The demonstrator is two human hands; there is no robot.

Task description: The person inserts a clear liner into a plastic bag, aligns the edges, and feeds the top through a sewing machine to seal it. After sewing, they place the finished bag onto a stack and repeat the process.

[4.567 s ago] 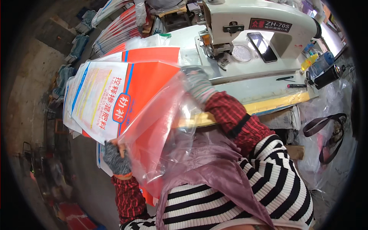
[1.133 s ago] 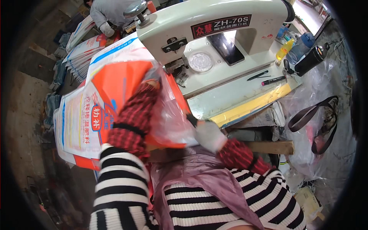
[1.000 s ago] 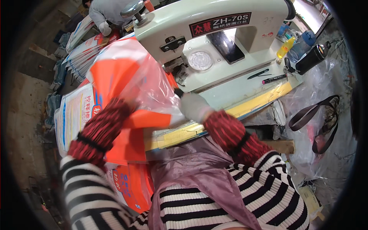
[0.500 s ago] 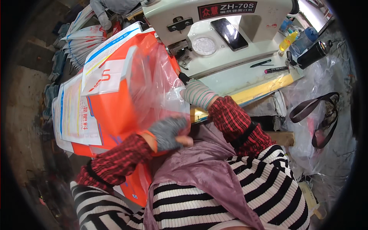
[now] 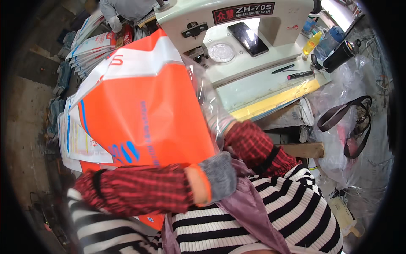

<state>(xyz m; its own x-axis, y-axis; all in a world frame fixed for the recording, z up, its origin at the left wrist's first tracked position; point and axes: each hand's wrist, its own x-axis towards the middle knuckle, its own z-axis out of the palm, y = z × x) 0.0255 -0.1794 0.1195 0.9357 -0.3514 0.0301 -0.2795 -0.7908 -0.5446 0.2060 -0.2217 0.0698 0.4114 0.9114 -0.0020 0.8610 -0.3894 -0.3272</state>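
risk: clear plastic liner [image 5: 207, 101] could be snagging on the white sewing machine [image 5: 237, 38] at 1 o'clock | orange-and-white woven sack [image 5: 144, 110] lying at centre | left hand [image 5: 218, 175] gloved, clenching its bottom edge | right hand hidden inside, can't tell | vs half a second ago: sack is tipping up higher

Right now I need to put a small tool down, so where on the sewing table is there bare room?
The pale table top is bare between the orange bag and the two pens. The far right corner is crowded with bottles; the phone rests on the sewing machine.
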